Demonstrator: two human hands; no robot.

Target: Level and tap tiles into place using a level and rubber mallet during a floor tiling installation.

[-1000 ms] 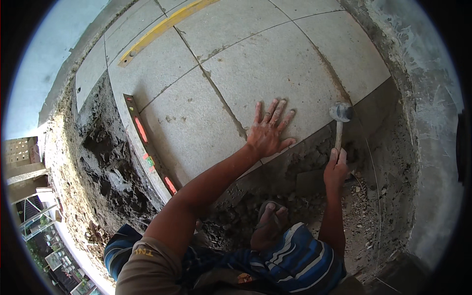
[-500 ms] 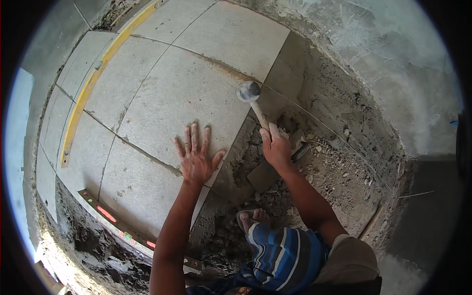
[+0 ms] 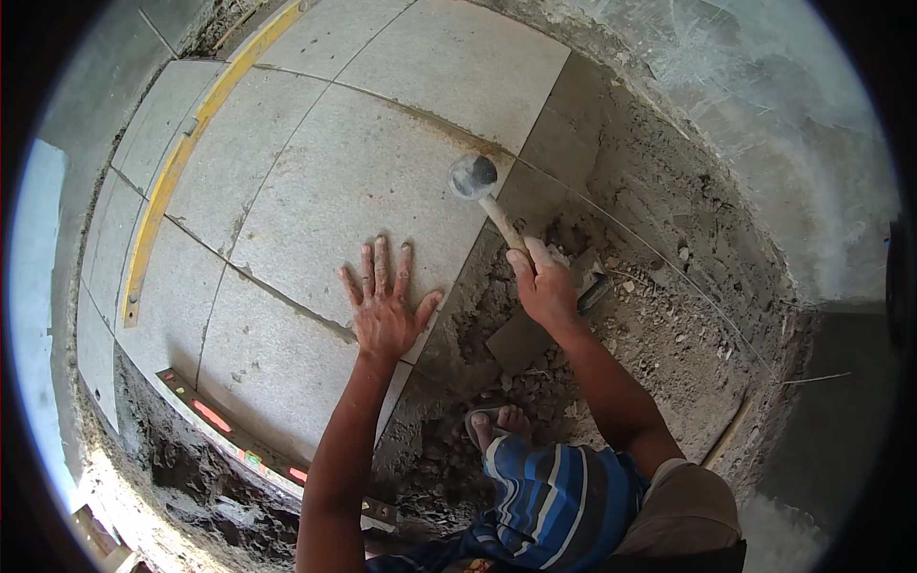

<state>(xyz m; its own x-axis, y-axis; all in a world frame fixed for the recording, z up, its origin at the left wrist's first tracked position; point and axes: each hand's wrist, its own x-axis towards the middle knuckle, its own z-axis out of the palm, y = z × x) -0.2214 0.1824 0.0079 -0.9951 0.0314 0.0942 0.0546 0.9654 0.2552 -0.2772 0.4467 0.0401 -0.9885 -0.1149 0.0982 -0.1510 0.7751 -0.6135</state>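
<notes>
My left hand (image 3: 386,320) lies flat with its fingers spread, on a large grey floor tile (image 3: 330,181) near its front right corner. In my right hand (image 3: 546,289) is the wooden handle of a rubber mallet (image 3: 474,177), gripped with the fingers wrapped round it. The mallet's round grey-and-black head is over the right part of the same tile, near its edge. Whether the head touches the tile, I cannot tell. Beneath my right hand a flat trowel (image 3: 521,342) lies on the rubble, partly hidden by the hand and forearm.
A yellow straightedge (image 3: 162,196) rests across the tiles at left. A spirit level (image 3: 224,425) lies along the front tile edge. A taut string (image 3: 659,253) crosses the mortar bed (image 3: 611,162) at right. Loose rubble (image 3: 650,344) surrounds my sandalled foot (image 3: 497,420).
The mallet head has shifted slightly left in the picture, with my right hand still round its handle. My left hand stays flat on the tile. The whole view has shifted a little.
</notes>
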